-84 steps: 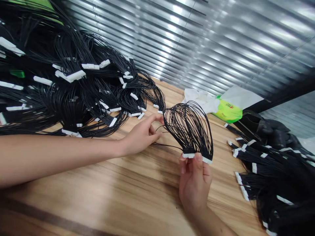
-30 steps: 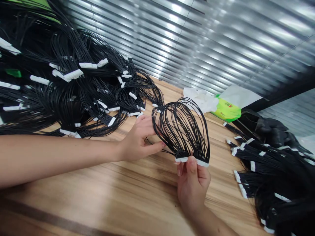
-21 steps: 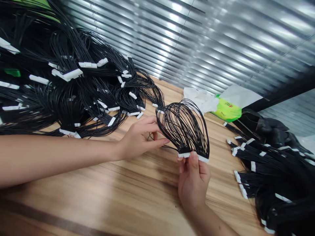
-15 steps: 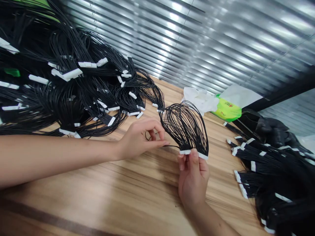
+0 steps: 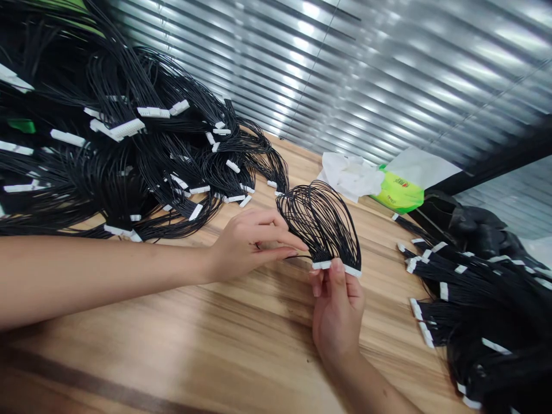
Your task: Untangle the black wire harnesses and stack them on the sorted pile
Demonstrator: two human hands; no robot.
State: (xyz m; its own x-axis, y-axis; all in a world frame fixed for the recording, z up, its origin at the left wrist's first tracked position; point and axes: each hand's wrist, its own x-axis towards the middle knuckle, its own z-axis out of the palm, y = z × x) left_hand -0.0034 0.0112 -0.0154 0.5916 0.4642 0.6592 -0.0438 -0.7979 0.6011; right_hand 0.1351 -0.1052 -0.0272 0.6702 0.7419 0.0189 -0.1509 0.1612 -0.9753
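Observation:
My right hand [image 5: 338,313] pinches the white connector [image 5: 352,270] of a wire harness between thumb and fingers. From this connector a looped bundle of thin black wires [image 5: 321,213] arches up and away over the table. Left of it, my left hand [image 5: 254,244] has its thumb and fingers closed round a single black wire [image 5: 304,256] that runs sideways out of the connector's left end. Its index finger stretches forward and reaches the base of the bundle. The exact grip on that wire is partly hidden by the fingers.
A large heap of black wire harnesses [image 5: 146,155] with white connectors covers the left. More harnesses [image 5: 478,305] lie at the right. White tissue [image 5: 347,175] and a green packet [image 5: 399,192] lie at the back of the wooden table [image 5: 181,345], before metal blinds [image 5: 302,69].
My left index finger has straightened and moved right to the bundle's base; the small wire loop by those fingers no longer shows. My right hand and the connector have shifted slightly left and up.

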